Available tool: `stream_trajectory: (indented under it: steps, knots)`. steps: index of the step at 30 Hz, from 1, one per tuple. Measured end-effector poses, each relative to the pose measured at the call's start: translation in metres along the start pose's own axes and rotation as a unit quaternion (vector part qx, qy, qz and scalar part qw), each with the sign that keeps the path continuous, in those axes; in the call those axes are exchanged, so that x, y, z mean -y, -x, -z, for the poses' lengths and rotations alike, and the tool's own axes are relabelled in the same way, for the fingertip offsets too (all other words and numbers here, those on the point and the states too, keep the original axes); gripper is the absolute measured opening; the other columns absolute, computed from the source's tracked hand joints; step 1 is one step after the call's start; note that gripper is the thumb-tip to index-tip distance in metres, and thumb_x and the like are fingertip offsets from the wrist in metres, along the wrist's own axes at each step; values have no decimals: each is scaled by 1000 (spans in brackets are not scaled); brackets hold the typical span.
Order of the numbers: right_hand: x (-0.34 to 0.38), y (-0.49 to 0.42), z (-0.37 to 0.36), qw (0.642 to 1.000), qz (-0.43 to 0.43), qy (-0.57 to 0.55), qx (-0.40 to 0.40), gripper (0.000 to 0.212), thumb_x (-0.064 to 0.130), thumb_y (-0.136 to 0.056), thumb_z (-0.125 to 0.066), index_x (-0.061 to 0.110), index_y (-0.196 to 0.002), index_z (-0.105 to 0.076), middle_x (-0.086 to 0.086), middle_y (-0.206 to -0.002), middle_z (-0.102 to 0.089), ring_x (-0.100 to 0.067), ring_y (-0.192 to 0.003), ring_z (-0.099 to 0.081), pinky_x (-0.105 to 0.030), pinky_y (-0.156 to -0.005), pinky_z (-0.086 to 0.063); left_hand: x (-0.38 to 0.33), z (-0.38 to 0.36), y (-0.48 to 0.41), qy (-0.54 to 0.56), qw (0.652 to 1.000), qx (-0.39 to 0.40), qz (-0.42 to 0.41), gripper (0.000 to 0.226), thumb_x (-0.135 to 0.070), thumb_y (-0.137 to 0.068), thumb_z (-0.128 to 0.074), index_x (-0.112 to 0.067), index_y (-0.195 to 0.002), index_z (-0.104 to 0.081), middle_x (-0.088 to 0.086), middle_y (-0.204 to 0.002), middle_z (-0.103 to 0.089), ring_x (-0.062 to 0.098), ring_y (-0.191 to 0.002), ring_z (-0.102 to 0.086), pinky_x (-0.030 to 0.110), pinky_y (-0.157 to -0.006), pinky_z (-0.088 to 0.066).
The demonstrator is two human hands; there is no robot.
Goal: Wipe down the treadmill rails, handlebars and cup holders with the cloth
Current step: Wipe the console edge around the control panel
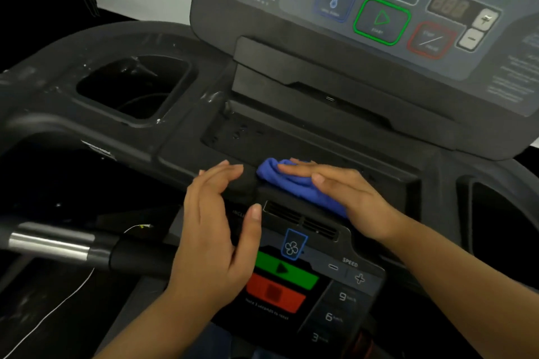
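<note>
A blue cloth (287, 182) lies bunched on the dark ledge of the treadmill console (180, 151), just below the shallow centre tray (262, 137). My right hand (347, 198) presses flat on the cloth with straight fingers pointing left. My left hand (215, 230) rests beside it on the same ledge, fingers straight, thumb spread over the lower control panel. The left cup holder (131, 87) is a deep dark recess at upper left, with pale specks on its rim. The right cup holder (501, 227) shows at the right edge. A handlebar (87, 248) with a silver sensor band runs at lower left.
The upright display panel (382, 20) with a green start button stands behind the tray. Below my hands is the lower control panel (280, 280) with green and red buttons, a fan icon and speed keys. A thin white cord (58, 309) hangs under the handlebar.
</note>
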State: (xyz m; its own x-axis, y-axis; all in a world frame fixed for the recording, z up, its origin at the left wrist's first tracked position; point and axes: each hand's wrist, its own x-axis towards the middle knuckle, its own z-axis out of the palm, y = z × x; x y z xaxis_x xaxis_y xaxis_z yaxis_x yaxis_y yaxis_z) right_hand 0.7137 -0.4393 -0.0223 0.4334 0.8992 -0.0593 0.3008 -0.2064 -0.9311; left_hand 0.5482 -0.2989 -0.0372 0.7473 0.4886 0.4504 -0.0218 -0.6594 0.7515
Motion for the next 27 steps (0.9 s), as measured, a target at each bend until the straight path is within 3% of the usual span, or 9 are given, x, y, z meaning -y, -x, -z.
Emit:
stream_trajectory:
  steps: [2,5,8,11,13,16,21,24,27]
  knots:
    - [13,-15,-8,996,-14,-84,-1,37,7,-94,-37,-3,-123,-58,-8,-130,-59,-16,-128,-49,-24,-107,-34,2,0,-1,-9,1000,6,-3,43,-30,-89,-44,-12,-128,-39,-18,-127,-32,14,-127,-38,43,-105,-31]
    - [30,-25,-15,995,-11,-99,24,35,5,-93,-41,-8,-121,-58,-16,-127,-60,-23,-122,-54,-38,-108,-38,4,-1,-2,-21,1000,8,-5,42,-30,-89,-43,-11,-127,-39,-19,-126,-31,9,-125,-36,41,-106,-30]
    - [41,-11,-18,997,13,75,2,32,14,-91,-52,15,-121,-65,3,-122,-64,-8,-118,-56,-35,-103,-42,4,-2,-3,-17,1000,3,2,40,-29,-90,-40,-10,-126,-40,-19,-125,-32,3,-124,-35,40,-105,-31]
    - [43,19,-33,951,58,294,-72,36,28,-89,-55,35,-124,-59,16,-125,-60,0,-120,-50,-23,-99,-41,5,-2,-3,-12,1000,-5,14,39,-29,-91,-39,-12,-126,-40,-21,-123,-34,2,-120,-37,37,-104,-32]
    - [37,33,-41,928,50,352,-114,37,36,-90,-51,40,-126,-55,17,-126,-56,-4,-117,-50,-18,-97,-39,4,-1,-3,-9,1000,-10,25,38,-30,-91,-38,-14,-126,-40,-21,-121,-35,6,-119,-39,37,-102,-32]
    - [28,44,-42,922,29,349,-167,38,41,-90,-48,39,-126,-54,19,-122,-55,-3,-112,-50,-9,-95,-33,2,0,-3,1,999,-10,37,37,-31,-91,-37,-17,-125,-40,-20,-120,-37,9,-119,-41,36,-102,-32]
    - [22,65,-38,943,-2,245,-225,37,43,-90,-47,38,-126,-55,25,-126,-54,2,-120,-48,-14,-98,-36,2,2,-2,37,998,-19,55,33,-30,-91,-39,-23,-123,-42,-25,-122,-42,6,-120,-45,36,-103,-35]
    - [15,76,-36,932,13,198,-303,32,35,-89,-48,31,-119,-61,18,-121,-60,1,-116,-54,-11,-97,-37,3,3,-3,57,996,-23,59,30,-25,-89,-42,-26,-119,-45,-12,-118,-51,3,-116,-49,30,-102,-39]
    - [5,87,-23,917,3,218,-335,31,33,-88,-49,27,-116,-63,9,-120,-62,-1,-115,-55,-13,-100,-37,3,2,-3,13,1000,-7,23,25,-18,-86,-46,-22,-110,-51,-21,-106,-49,-4,-109,-47,26,-105,-35]
